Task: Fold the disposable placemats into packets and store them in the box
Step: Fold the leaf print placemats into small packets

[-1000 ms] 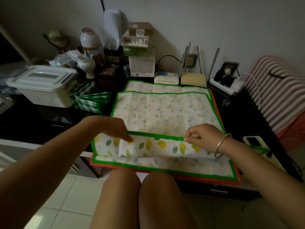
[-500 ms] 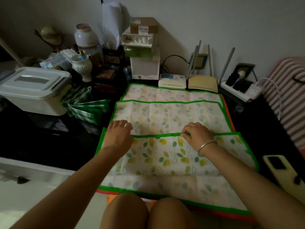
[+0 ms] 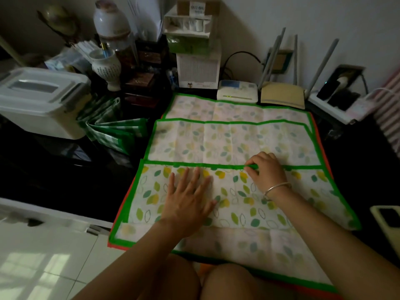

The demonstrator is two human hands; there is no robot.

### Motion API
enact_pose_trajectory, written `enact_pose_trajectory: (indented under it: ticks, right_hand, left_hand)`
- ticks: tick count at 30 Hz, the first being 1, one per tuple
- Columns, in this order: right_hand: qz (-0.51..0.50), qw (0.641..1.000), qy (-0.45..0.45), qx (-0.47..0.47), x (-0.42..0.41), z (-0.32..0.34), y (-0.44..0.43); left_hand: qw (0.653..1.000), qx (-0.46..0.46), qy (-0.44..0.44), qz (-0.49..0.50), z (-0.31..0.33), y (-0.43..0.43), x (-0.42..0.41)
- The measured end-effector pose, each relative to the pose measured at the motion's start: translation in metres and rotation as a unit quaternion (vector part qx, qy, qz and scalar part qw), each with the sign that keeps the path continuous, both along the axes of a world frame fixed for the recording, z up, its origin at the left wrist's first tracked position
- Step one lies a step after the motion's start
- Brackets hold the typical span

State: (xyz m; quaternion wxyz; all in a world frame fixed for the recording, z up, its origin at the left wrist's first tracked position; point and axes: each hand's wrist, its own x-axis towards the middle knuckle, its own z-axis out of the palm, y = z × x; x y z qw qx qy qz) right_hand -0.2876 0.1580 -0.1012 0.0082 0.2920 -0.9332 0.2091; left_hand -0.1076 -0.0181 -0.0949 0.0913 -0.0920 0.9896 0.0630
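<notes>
Head view: left hand [image 3: 190, 202] flat on placemat [image 3: 238, 213]

White printed with green, teal and yellow leaves on the turned-over flap of the top placemat [image 3: 227, 198], edged in bright green. Paler, washed-out leaves on its underside. Orange-red along the rim of the placemat beneath [image 3: 120, 213]. Green-and-white check on the folded packets [image 3: 112, 131]. Milky white on the storage box [image 3: 43, 118]. Glossy black for the desk [image 3: 54, 176]. Silver on the bangle [image 3: 278, 187], beige on the router [image 3: 281, 98], white on the modem [image 3: 237, 90]. Pink and white stripes on the cloth [image 3: 389, 100] at far right.
</notes>
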Motion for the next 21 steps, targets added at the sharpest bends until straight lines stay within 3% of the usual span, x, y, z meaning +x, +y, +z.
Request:
enact_pose_trajectory:
  ticks: [15, 21]
  right_hand:
    - [-0.009, 0.999, -0.008, -0.031, 0.009, 0.003, 0.003]
    - [0.087, 0.991, 0.019, 0.103, 0.07, 0.005, 0.004]
  left_hand:
    - [0.999, 0.04, 0.033, -0.002, -0.014, 0.0, 0.007]
    - [0.999, 0.006, 0.039, 0.002, -0.017, 0.0, 0.008]
